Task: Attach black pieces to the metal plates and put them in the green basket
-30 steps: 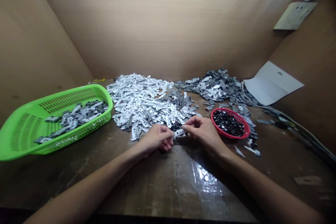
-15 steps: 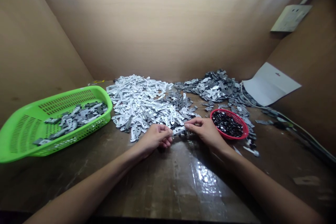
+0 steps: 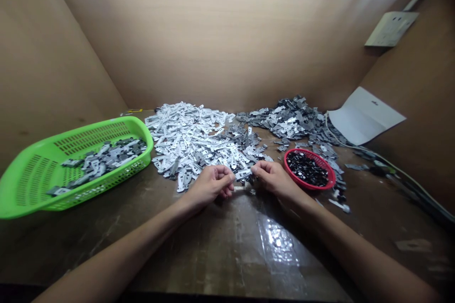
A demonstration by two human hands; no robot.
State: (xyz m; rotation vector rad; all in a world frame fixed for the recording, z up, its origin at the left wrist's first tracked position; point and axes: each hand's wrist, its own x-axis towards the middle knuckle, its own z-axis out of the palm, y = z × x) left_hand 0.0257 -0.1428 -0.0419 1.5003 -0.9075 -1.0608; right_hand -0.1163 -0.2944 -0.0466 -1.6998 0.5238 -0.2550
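My left hand point(image 3: 215, 182) is closed in a pinch, thumb against the fingers, at the near end of a small flat light-grey metal piece point(image 3: 243, 174) that has a slot in it. On the other side, my right hand point(image 3: 273, 178) has its thumb and fingers pressed together at the right end of the piece. Whatever lies between those right fingertips is too small to make out. Just beyond both hands spreads a heap of shiny pale metal pieces point(image 3: 188, 128). A red basket point(image 3: 332, 177) of small black parts stands beside my right hand.
To the left is a green basket point(image 3: 21, 170) with metal pieces in it. A pile of darker metal pieces point(image 3: 295, 116) lies at the back right. A white sheet point(image 3: 366, 116), a cable point(image 3: 415, 182) and a wall socket point(image 3: 391, 29) are on the right.
My right fingers have curled in more tightly beside the metal piece. Both hands stay in nearly the same place; the view has shifted slightly.
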